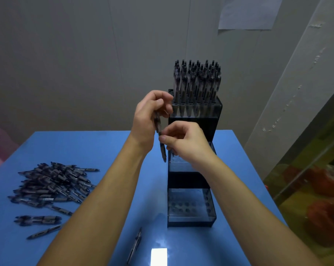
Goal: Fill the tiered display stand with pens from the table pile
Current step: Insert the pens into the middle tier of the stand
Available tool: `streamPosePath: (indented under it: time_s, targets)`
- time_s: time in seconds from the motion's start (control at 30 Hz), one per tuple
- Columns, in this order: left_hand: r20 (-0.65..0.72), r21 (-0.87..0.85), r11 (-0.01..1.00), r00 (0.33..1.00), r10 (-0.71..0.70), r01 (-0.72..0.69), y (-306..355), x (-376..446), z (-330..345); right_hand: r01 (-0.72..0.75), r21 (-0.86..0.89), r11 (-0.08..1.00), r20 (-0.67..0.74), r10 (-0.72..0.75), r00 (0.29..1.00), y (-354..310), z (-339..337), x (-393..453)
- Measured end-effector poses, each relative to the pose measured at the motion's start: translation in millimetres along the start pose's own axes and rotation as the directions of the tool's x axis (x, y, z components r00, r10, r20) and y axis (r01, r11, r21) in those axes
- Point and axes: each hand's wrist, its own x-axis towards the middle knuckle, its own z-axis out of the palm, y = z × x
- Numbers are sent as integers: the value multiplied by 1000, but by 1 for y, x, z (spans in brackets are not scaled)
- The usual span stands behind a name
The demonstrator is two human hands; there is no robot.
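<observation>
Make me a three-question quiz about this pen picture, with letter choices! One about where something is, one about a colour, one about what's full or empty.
1. Where is the pen pile?
A. left of the stand
B. behind the stand
C. inside the stand

2. What colour is the table?
A. red
B. blue
C. white

3. Which tier of the display stand is packed with pens?
A. top tier
B. bottom tier
C. none

Answers: 1 A, the pile lies on the table's left part. 2 B, the bare surface is blue. 3 A, upright pens crowd the top; the bottom's holes show empty.

Two bare forearms in view, no sleeves, gloves, watch or rings visible. Left hand [150, 120] and right hand [187, 140]: short trimmed nails, no markings.
</observation>
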Motion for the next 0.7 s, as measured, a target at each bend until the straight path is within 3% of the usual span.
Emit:
streamPosePath:
  time_s: [0.13,0.27,0.43,0.57,0.7]
  targets:
    - [-141,81,997,990,8,3,-15,8,-24,0,15,1000,-26,1,1000,9,-19,-3]
    - [-282,274,946,955,-93,173,-52,4,-53,26,91,995,-97,-17,995,16,-46,-7]
    - [-301,675,623,919,-256,395,-109,-3,-78,30,64,997,-213,-15,977,24,-77,-3]
    - [-254,860,332,889,-380,387,-134,-4,-101,7,67,998,-297,13,955,26,-83,5]
    - [-209,928,191,873,-441,319,-141,-1,-109,29,-55,998,-315,-45,948,27,-82,8]
